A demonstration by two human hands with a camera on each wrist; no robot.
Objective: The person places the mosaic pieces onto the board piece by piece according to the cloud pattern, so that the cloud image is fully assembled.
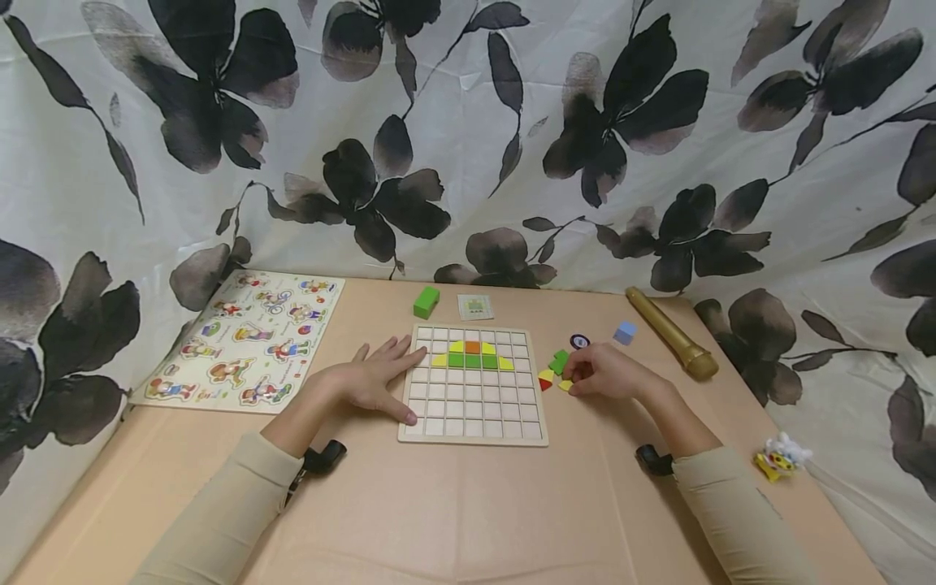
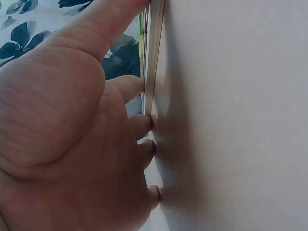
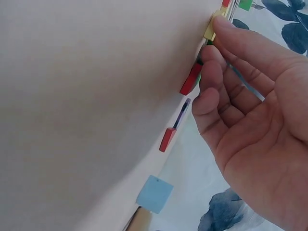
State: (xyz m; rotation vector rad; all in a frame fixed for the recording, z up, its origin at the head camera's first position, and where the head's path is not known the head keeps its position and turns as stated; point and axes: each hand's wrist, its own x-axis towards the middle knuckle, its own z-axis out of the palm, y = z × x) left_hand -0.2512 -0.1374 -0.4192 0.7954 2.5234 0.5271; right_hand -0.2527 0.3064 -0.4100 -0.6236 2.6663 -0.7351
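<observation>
Head view: a wooden grid board lies at the middle of the counter. In its top rows sit a few coloured tiles: an orange one on top, green ones beneath, yellow pieces at the sides.

Left hand lies flat at the board's left edge, fingers straight and spread, tips touching the frame. Grip released, holding nothing. The left wrist view shows the same: fingertips pressed against the thin side of the board.

Right hand rests on the counter just right of the board, among loose pieces. Its fingers are half curled; the tips touch a yellow piece. The right wrist view shows the forefinger on the yellow piece, the other fingers beside a red piece. Whether the grip pinches the piece or only touches it cannot be told.

Near that hand: a green piece, a red-yellow piece, a dark round disc, a blue cube.

Towards the far edge: a green block and a small card. Far right: a gold tube. Left edge: a picture puzzle. Right edge, nearer: a small toy. Flowered cloth hangs behind.
</observation>
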